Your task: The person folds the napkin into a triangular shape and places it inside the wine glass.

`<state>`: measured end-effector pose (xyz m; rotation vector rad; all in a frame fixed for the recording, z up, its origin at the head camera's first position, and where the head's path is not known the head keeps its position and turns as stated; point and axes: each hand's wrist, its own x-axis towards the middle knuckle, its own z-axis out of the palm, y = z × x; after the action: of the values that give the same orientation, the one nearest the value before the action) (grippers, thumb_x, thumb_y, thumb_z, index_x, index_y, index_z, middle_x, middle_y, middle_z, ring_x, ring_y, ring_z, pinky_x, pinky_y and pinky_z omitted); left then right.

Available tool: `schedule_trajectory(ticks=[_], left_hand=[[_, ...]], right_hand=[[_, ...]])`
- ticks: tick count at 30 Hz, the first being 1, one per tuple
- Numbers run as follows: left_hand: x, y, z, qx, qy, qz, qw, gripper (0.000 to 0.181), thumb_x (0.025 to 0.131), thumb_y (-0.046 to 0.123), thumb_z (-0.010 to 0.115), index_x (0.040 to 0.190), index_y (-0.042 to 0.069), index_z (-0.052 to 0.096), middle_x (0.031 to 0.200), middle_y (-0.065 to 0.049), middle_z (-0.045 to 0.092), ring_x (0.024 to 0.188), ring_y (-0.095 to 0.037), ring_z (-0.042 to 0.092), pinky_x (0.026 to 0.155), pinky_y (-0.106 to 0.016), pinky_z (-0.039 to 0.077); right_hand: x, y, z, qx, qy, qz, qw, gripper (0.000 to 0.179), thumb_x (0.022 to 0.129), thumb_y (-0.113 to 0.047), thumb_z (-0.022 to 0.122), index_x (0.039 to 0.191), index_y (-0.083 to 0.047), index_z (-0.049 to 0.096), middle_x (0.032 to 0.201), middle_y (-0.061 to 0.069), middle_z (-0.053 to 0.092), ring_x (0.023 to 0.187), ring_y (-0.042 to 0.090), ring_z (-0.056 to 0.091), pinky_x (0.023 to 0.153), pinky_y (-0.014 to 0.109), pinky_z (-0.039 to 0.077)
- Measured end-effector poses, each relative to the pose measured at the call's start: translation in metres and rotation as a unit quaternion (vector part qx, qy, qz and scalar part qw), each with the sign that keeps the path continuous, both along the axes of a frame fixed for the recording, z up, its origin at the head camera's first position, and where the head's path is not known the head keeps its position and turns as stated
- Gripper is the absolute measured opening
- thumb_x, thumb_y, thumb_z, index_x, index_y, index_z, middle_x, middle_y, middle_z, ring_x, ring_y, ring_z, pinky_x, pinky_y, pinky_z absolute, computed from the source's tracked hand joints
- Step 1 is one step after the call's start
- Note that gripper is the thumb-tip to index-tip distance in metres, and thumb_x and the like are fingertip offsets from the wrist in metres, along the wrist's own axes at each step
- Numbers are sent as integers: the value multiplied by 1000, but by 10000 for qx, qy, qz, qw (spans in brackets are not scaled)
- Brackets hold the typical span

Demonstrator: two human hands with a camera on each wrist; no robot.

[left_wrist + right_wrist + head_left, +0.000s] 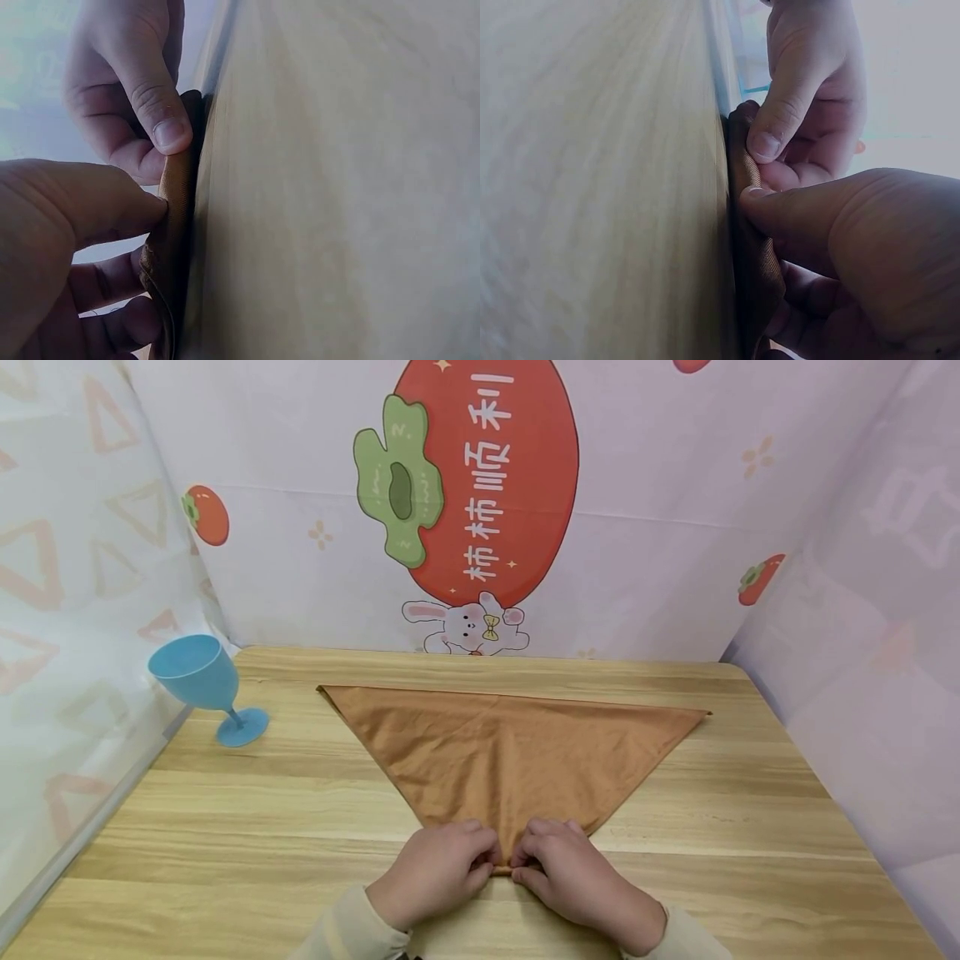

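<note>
A brown cloth napkin [465, 743] lies on the table as a triangle, its long edge at the back and its narrow end toward me. My left hand [442, 864] pinches the near end, where a small rolled or folded edge shows. Close beside it, my right hand [566, 872] pinches the same edge between thumb and fingers. A crease runs up the cloth's middle between the hands. In the left wrist view the folded cloth edge [176, 187] sits under both thumbs, low over the tabletop. The right wrist view shows that cloth edge [746, 172] between thumbs and curled fingers.
A blue plastic goblet [198, 677] stands at the table's left edge. The wooden table [712, 827] reaches to a white printed backdrop [645, 568] behind, and patterned sheets [67, 610] hang at both sides.
</note>
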<state>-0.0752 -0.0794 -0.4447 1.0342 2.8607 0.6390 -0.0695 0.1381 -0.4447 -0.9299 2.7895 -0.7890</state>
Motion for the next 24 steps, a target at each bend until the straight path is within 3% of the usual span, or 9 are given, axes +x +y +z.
schedule_trajectory(ticks=[11,24], left_hand=[[0,0,2,-85,-201,113,9997,19,81,27,83,77,28,64,75,19,48,58,3,40,51,-17,36],[1,1,0,-162,-56,81,9998,16,84,28,82,77,29,67,81,17,47,62,3,40,52,-17,36]], right_hand=[[0,1,2,-100,-242,36,9997,11,91,-23,76,84,-28,68,83,-22,48,76,-2,44,70,27,29],[0,1,3,-146,-343,35,9993,10,93,-21,73,86,-27,68,84,-21,49,78,-1,45,71,28,29]])
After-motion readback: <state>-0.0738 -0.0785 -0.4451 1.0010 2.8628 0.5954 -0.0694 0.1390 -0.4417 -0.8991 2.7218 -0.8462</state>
